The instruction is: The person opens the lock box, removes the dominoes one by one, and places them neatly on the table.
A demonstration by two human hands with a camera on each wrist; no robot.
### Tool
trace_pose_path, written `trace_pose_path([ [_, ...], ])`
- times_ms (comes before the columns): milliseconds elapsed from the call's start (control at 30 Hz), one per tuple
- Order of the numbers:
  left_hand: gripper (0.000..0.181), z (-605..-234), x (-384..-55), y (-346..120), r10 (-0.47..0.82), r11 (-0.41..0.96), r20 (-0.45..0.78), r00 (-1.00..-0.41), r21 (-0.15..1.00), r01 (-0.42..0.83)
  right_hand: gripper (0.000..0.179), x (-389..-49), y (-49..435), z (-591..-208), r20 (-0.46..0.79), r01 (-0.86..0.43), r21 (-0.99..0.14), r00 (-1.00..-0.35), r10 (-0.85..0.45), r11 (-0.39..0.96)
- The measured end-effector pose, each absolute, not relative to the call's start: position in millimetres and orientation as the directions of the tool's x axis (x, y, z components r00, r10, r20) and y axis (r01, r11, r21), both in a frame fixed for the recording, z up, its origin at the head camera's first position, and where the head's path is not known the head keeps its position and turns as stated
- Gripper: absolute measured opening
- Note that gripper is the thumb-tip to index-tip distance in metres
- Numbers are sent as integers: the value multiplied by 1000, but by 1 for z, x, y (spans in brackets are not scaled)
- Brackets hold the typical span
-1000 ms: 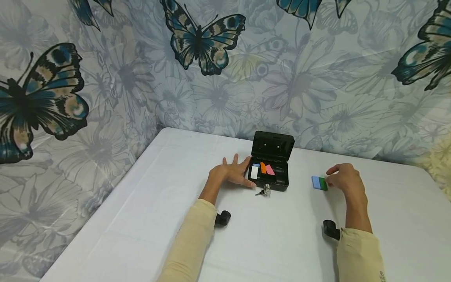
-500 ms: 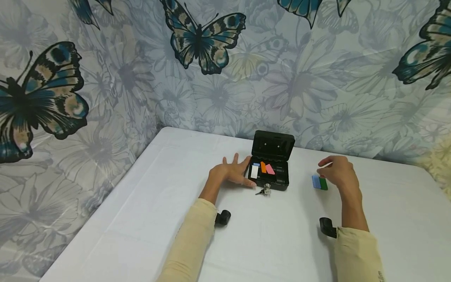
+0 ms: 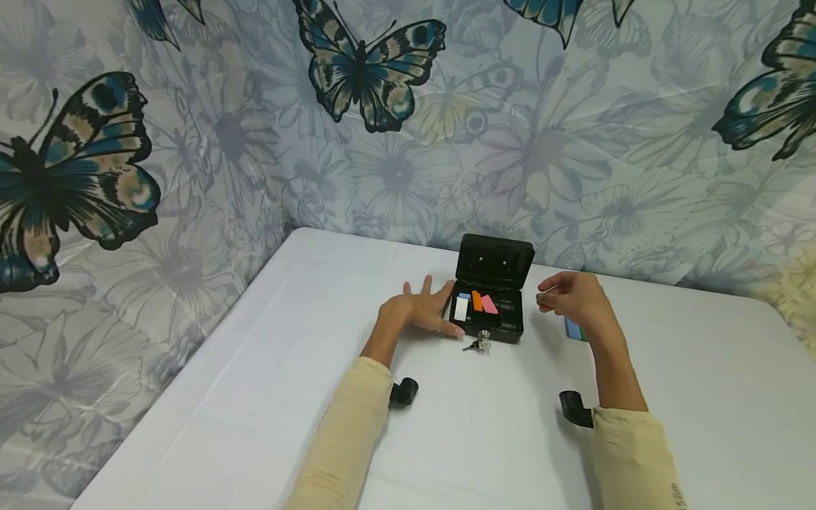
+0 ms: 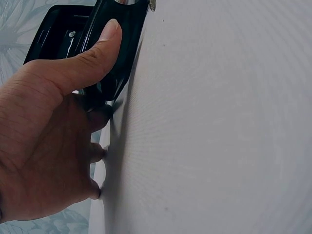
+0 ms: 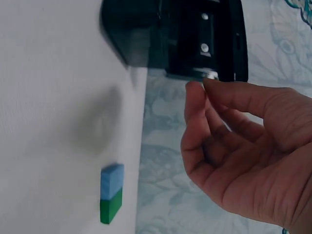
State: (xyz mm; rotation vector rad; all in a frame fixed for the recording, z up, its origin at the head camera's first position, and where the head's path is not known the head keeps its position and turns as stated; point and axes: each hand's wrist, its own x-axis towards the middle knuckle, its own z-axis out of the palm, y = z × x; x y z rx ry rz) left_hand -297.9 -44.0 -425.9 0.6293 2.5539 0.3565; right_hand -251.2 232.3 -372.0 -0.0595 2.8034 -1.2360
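A black cash box (image 3: pixel 489 333) stands with its lid (image 3: pixel 495 258) raised. Inside lie a white piece with a blue end (image 3: pixel 461 308), an orange piece (image 3: pixel 477 301) and a pink piece (image 3: pixel 489 304). Keys (image 3: pixel 474 345) hang at its front lock. My left hand (image 3: pixel 421 312) is spread at the box's left corner; its thumb (image 4: pixel 87 61) lies along the front wall, other fingertips reach the table. My right hand (image 3: pixel 574 301) pinches a small thin whitish piece (image 5: pixel 210 75), mostly hidden by the fingertips, in the air right of the box.
A blue block (image 5: pixel 112 181) and a green block (image 5: pixel 111 207) lie side by side on the white table (image 3: pixel 484 439), below my right hand. A butterfly-print cloth (image 3: pixel 395 177) hangs behind the table's back edge.
My right hand has risen from beside the blue and green blocks and moved left toward the box with the whitish piece. My left hand stays at the box.
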Motion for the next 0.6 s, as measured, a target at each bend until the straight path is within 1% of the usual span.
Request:
trace_pose_path([
  [133,106,-425,-297,-44,491,862,-391,-779,350,367,19,-255,215,-377,-18,-26,-753,-998,-60,658],
  [400,107,-425,-298,-43,482,866,-390,-785,346,360,13,-262,186,-390,48,-39,-716,-999,-7,697],
  [533,107,-425,-298,-43,477,869,-393,-787,345,355,8,-283,183,-423,112,-43,-678,-993,45,734],
  [600,107,-424,-297,-42,475,870,-394,-787,343,353,9,-298,186,-446,173,-72,-651,-983,56,756],
])
